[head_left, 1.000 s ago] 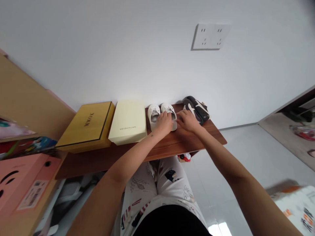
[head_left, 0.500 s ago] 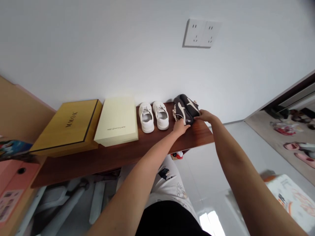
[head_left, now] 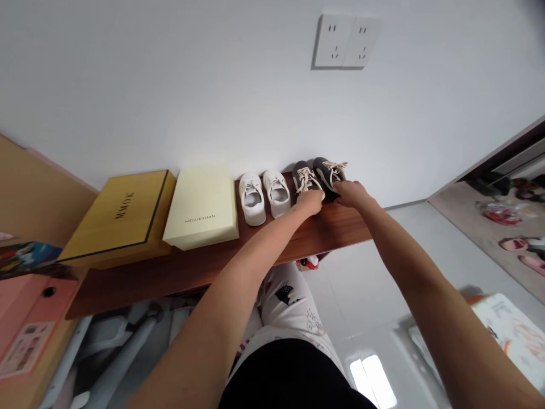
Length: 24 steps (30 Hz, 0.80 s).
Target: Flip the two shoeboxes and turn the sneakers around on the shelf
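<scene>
A pair of small dark shoes (head_left: 315, 173) with cream laces stands upright, toes to the wall, at the right end of a brown wooden shelf (head_left: 221, 261). My left hand (head_left: 310, 201) rests on the heel of the left dark shoe. My right hand (head_left: 351, 193) grips the heel of the right one. Just left of them sits a pair of small white shoes (head_left: 264, 196), untouched.
A cream box (head_left: 202, 207) and a yellow-brown box (head_left: 121, 218) lie on the shelf to the left. A pink carton (head_left: 25, 318) stands at the far left. A double wall socket (head_left: 346, 41) is above. Grey floor and slippers (head_left: 522, 250) lie to the right.
My hands left the white shoes and moved right to the dark pair. The dark shoes, lying on their sides before, now stand upright side by side against the wall.
</scene>
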Motion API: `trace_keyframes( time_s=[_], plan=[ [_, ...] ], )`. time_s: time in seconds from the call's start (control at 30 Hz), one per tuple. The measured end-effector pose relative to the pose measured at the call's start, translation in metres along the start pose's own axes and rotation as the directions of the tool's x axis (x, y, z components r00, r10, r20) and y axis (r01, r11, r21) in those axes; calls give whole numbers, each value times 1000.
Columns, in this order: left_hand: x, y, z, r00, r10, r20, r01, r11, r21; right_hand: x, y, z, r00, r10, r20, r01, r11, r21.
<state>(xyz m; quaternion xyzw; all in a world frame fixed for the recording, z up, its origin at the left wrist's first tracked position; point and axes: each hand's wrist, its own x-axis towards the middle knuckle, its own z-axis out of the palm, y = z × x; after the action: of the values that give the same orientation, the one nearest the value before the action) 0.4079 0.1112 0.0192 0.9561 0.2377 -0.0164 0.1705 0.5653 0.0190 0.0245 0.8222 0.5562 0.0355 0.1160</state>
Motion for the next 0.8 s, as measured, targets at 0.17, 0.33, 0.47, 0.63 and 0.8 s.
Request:
trace_keyframes(
  time_s=[0.17, 0.33, 0.47, 0.63, 0.8],
  plan=[
    [5, 2, -7, 999, -21, 47, 20, 1000, 19, 3, -11, -1, 999, 21, 49, -21, 1000, -13],
    [11, 3, -7, 998, -22, 67, 19, 999, 36, 6, -14, 2, 998, 20, 52, -20, 1000, 11],
    [17, 3, -5, 998, -20, 60, 20, 1000, 0, 12, -12, 2, 998, 30, 62, -32, 999, 33],
    [26, 1, -2, 998, -36, 44, 38, 998, -47, 16, -14, 4, 996, 42, 78, -47, 996, 71],
    [25, -3, 3, 999, -50, -1, 50, 996, -79, 14, -18, 10, 994, 49, 100, -57, 995, 80]
  ],
)
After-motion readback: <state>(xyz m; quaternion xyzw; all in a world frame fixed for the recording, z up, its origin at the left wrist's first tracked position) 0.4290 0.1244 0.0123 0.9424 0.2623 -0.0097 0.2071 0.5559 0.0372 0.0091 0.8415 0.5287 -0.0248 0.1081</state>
